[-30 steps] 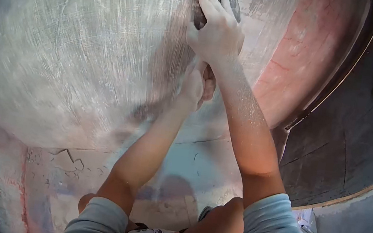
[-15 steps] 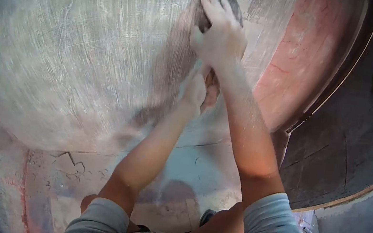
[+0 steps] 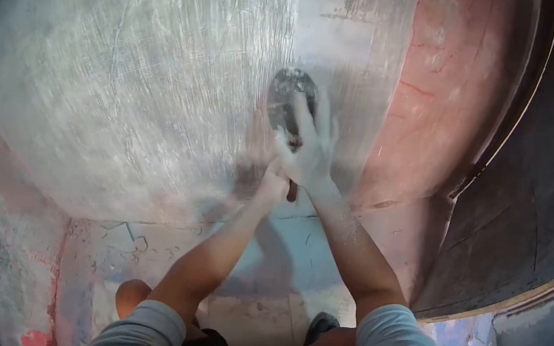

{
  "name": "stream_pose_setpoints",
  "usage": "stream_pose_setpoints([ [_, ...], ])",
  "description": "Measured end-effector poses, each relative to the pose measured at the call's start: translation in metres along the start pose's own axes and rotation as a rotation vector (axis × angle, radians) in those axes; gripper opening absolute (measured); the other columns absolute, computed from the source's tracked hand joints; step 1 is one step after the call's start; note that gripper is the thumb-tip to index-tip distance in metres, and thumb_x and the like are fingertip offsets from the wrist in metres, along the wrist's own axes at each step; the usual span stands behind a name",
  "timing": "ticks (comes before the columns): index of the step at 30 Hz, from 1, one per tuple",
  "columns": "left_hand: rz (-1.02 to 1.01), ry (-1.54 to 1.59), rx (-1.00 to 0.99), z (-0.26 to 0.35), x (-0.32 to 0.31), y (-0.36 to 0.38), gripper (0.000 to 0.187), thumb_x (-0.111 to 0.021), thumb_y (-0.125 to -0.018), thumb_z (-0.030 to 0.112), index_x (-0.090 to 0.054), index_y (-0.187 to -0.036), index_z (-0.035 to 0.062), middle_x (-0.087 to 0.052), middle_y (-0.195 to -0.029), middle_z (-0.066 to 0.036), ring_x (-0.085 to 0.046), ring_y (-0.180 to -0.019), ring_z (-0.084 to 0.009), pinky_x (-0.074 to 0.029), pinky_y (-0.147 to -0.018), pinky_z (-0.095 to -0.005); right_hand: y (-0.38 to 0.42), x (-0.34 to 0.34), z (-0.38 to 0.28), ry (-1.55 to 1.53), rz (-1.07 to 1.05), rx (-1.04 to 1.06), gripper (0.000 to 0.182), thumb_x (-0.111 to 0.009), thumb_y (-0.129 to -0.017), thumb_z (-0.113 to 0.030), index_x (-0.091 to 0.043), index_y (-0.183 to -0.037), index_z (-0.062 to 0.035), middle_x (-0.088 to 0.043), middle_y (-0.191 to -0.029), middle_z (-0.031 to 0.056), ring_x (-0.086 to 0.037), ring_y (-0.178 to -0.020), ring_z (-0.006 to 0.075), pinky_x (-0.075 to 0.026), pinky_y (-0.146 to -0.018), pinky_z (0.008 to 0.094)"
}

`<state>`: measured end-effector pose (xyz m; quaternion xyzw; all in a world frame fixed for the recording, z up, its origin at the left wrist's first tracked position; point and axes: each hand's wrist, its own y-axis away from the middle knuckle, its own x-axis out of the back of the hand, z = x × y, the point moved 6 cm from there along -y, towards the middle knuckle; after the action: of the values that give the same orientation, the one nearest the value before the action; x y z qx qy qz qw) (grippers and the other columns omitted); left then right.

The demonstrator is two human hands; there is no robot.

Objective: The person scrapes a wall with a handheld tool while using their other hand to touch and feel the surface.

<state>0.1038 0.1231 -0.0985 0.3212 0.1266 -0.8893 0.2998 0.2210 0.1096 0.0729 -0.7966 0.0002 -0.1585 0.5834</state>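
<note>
A dark, dust-coated hand tool (image 3: 280, 95) with an oval head and a reddish-brown handle lies against the large curved grey surface (image 3: 169, 78). Over its head my right hand (image 3: 311, 153) is curled, the fingers reaching up along the right side and the thumb at the left. Just below, my left hand (image 3: 275, 183) is wrapped round the handle, whose lower end pokes out beside the fist. White dust covers both hands and forearms. Fine, mostly vertical scratch marks run across the grey surface, and a smoother pale patch (image 3: 333, 38) shows above the tool.
A pinkish-red band (image 3: 437, 82) borders the grey area on the right, ending at a raised edge. Beyond it stands a dark curved panel (image 3: 498, 227). A cracked, paint-stained lower surface (image 3: 116, 242) meets the grey curve below. My knees are close beneath my arms.
Both hands and the tool have moved down along the grey surface, drawing closer to my body. The pale patch above now shows more fully. My grip looks the same.
</note>
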Motion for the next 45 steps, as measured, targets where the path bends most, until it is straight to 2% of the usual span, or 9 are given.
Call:
stream_pose_setpoints([
  [1,-0.213,-0.594,-0.266,0.026,-0.010,0.003,0.044,-0.041,-0.116,0.040,-0.065,-0.121,0.0039,-0.067,-0.083,-0.007,-0.063,-0.063,-0.0165,-0.050,-0.056,-0.0329,0.010,0.005,0.011,-0.137,0.049,-0.088,0.082,-0.076,-0.086,-0.026,-0.045,-0.161,-0.0088,-0.032,-0.168,0.0292,-0.041,-0.150,0.0466,-0.036,-0.119,0.0585],
  [2,-0.198,-0.425,0.105,0.060,-0.034,0.024,0.048,-0.043,-0.116,0.038,-0.056,-0.147,0.0037,-0.065,-0.130,-0.005,-0.059,-0.120,-0.0143,-0.045,-0.106,-0.0287,0.022,0.009,0.021,-0.276,0.097,-0.171,0.082,-0.075,-0.090,-0.022,-0.041,-0.162,-0.0054,-0.031,-0.169,0.0286,-0.040,-0.150,0.0478,-0.039,-0.119,0.0558],
  [9,-0.308,-0.840,0.072,0.096,-0.059,0.029,0.048,-0.046,-0.115,0.041,-0.070,-0.111,0.0000,-0.065,-0.103,-0.006,-0.060,-0.092,-0.0138,-0.050,-0.080,-0.0307,0.081,-0.027,0.047,-0.691,-0.206,-0.537,0.063,-0.054,-0.110,-0.024,-0.035,-0.162,0.0050,-0.060,-0.142,0.0283,-0.060,-0.133,0.0313,-0.046,-0.112,0.0405],
  [12,-0.093,-1.273,-0.667,0.091,-0.016,0.010,0.039,-0.075,-0.101,0.026,-0.063,-0.126,-0.0015,-0.069,-0.107,-0.011,-0.069,-0.096,-0.0170,-0.056,-0.080,-0.0317,0.111,-0.031,0.049,-0.885,-0.388,-0.984,0.059,-0.051,-0.112,-0.024,-0.036,-0.162,0.0039,-0.070,-0.115,0.0180,-0.069,-0.101,0.0234,-0.055,-0.092,0.0356],
  [15,0.066,-1.282,-0.984,0.146,-0.078,0.081,0.065,-0.092,-0.082,0.021,-0.059,-0.134,0.0020,-0.064,-0.125,-0.015,-0.062,-0.119,-0.0298,-0.049,-0.101,-0.0447,0.122,-0.030,0.049,-0.678,-0.004,-0.519,0.044,-0.048,-0.114,-0.024,-0.057,-0.147,0.0024,-0.060,-0.075,0.0021,-0.051,-0.056,0.0069,-0.041,-0.051,0.0272],
  [16,0.125,-1.448,-1.303,0.155,-0.100,0.107,0.073,-0.094,-0.077,0.023,-0.058,-0.137,0.0035,-0.061,-0.133,-0.017,-0.057,-0.128,-0.0349,-0.044,-0.110,-0.0491,0.132,-0.037,0.049,-0.689,-0.017,-0.585,0.040,-0.047,-0.114,-0.023,-0.061,-0.141,0.0028,-0.057,-0.072,0.0011,-0.050,-0.056,0.0070,-0.041,-0.052,0.0268],
  [20,-0.272,-1.863,-1.235,0.125,-0.125,0.057,0.082,-0.081,-0.084,0.043,-0.052,-0.158,0.0205,-0.034,-0.171,-0.017,-0.031,-0.157,-0.0424,-0.019,-0.128,-0.0635,0.127,-0.049,0.038,-0.786,0.010,-0.590,0.034,-0.047,-0.114,-0.020,-0.067,-0.131,0.0015,-0.051,-0.067,-0.0018,-0.047,-0.054,0.0063,-0.039,-0.050,0.0269],
  [26,-0.203,-1.837,-1.479,0.175,-0.196,0.028,0.061,-0.066,-0.098,0.026,-0.053,-0.156,0.0166,-0.043,-0.165,-0.017,-0.040,-0.151,-0.0418,-0.032,-0.124,-0.0577,0.029,-0.011,0.022,-1.196,-0.096,-0.816,0.032,-0.048,-0.114,-0.017,-0.066,-0.134,-0.0007,-0.055,-0.072,-0.0023,-0.044,-0.054,0.0012,-0.037,-0.047,0.0218],
  [45,-0.113,-1.758,-1.524,0.196,-0.208,0.018,0.063,-0.066,-0.096,0.026,-0.051,-0.156,0.0133,-0.044,-0.165,-0.014,-0.037,-0.151,-0.0461,-0.029,-0.125,-0.0595,-0.002,-0.015,0.038,-0.864,-0.133,-0.616,0.027,-0.045,-0.109,-0.011,-0.068,-0.118,-0.0012,-0.056,-0.072,-0.0036,-0.048,-0.058,0.0042,-0.038,-0.050,0.0237],
])
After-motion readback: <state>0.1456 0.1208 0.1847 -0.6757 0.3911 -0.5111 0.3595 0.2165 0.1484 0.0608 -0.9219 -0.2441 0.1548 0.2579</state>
